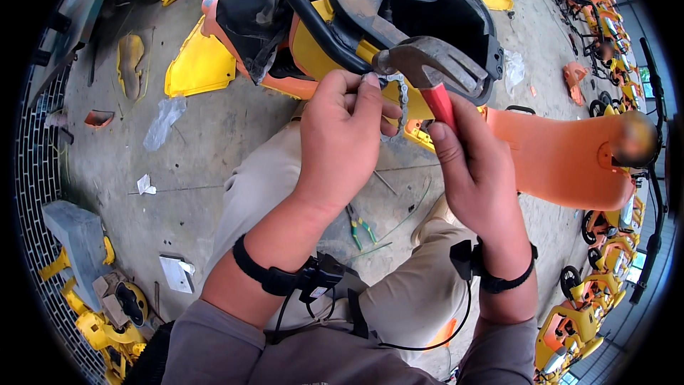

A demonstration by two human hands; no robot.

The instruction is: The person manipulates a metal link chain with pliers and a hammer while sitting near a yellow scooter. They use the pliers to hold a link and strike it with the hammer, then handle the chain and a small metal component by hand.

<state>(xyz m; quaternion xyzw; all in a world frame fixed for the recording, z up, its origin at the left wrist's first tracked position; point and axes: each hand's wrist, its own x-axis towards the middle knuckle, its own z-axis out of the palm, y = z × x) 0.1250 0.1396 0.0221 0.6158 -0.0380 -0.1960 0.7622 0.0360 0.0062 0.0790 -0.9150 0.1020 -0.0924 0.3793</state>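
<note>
My left hand [340, 135] is closed, pinching a small part, partly hidden by its fingers, at the end of a black tube [320, 28]. A metal chain [402, 100] hangs just right of those fingers. My right hand [474, 175] grips the red handle of a claw hammer [449, 68]; its striking face is beside the chain's top, just above and right of my left thumb. Behind both hands is a yellow and orange scooter body [320, 64] with a dark open compartment [420, 0]. An orange curved panel [552, 164] lies right of my right hand.
Yellow panels [196, 60], plastic bags [164, 121] and pliers [360, 228] lie on the concrete floor [164, 207]. A grey block [71, 235] and yellow parts [92, 328] sit lower left, beside a brick wall [39, 185]. Rows of orange and yellow scooters [570, 331] line the right.
</note>
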